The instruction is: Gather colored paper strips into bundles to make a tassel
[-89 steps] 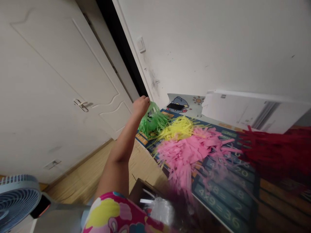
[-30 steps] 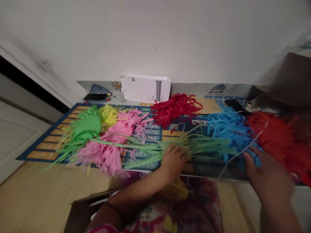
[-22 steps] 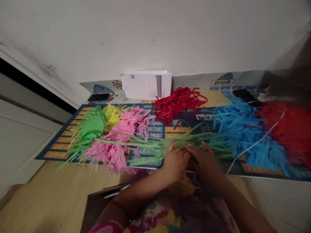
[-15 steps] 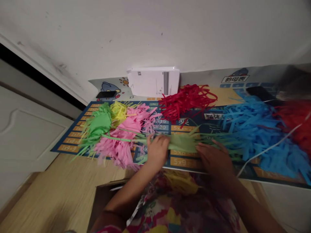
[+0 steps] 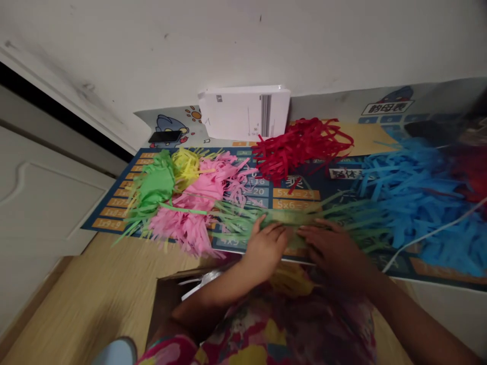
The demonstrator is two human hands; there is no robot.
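My left hand (image 5: 265, 245) and my right hand (image 5: 332, 246) rest side by side, fingers stretched flat, on a long olive-green fringed paper strip (image 5: 292, 217) lying across the front of the blue printed mat (image 5: 114, 205). Finished tufts lie to the left: bright green (image 5: 154, 186), yellow (image 5: 185, 166) and pink (image 5: 198, 203). A dark red tuft (image 5: 300, 147) sits behind my hands. Blue fringe (image 5: 411, 192) spreads to the right, with red fringe (image 5: 474, 172) at the far right edge.
A white box (image 5: 243, 112) leans on the wall behind the mat, with a black phone (image 5: 164, 136) to its left. A white cord (image 5: 433, 232) crosses the blue fringe. A brown cardboard box (image 5: 167, 299) sits below the table by my lap. A door (image 5: 34, 187) is at left.
My left hand left the bright green tuft and joined the right hand on the olive-green strip. Half a second ago the hands were spread apart along it; now they are together at its middle.
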